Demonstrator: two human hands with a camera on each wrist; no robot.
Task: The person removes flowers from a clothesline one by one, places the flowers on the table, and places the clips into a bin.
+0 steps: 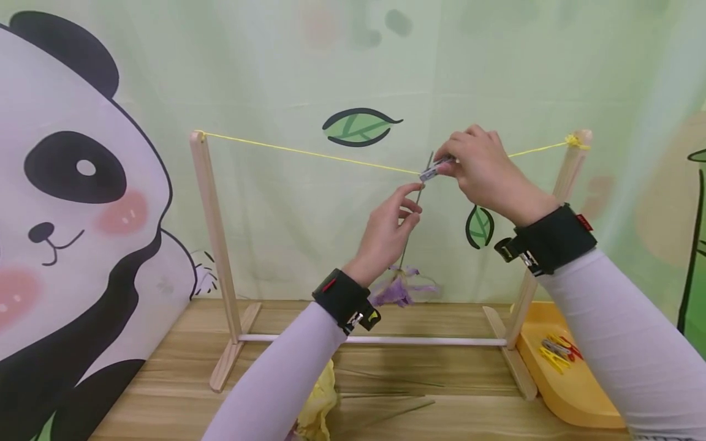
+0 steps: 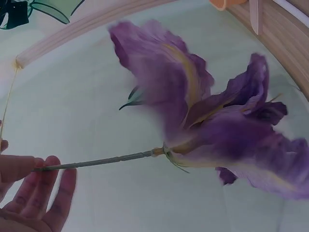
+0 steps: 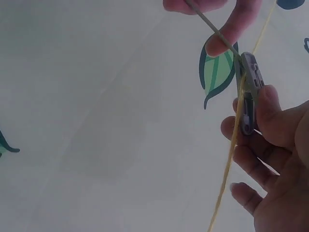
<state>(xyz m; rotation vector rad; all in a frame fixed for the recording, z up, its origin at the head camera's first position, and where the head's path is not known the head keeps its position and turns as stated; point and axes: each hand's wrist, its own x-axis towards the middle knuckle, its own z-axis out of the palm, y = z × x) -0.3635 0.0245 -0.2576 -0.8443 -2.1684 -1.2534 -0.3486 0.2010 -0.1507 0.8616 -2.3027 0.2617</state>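
Note:
A purple artificial flower [image 2: 207, 116] hangs head down, its thin green stem [image 2: 106, 160] running up to a yellow string [image 1: 309, 151]. My left hand [image 1: 388, 229] pinches that stem just below the string. Between thumb and fingers, my right hand [image 1: 480, 168] grips a grey clothespin [image 3: 251, 92]. The clothespin's tip sits at the string and the stem's upper end, where the two cross. In the right wrist view the left fingertips [image 3: 219, 46] show close to the clothespin's tip.
Wooden posts [image 1: 215, 239] hold the string at both ends, joined low by a white rod [image 1: 430, 341]. A yellow tray [image 1: 579, 398] with several clothespins [image 1: 559, 351] stands at the right. A yellow flower [image 1: 320, 401] and loose stems [image 1: 386, 395] lie on the table in front.

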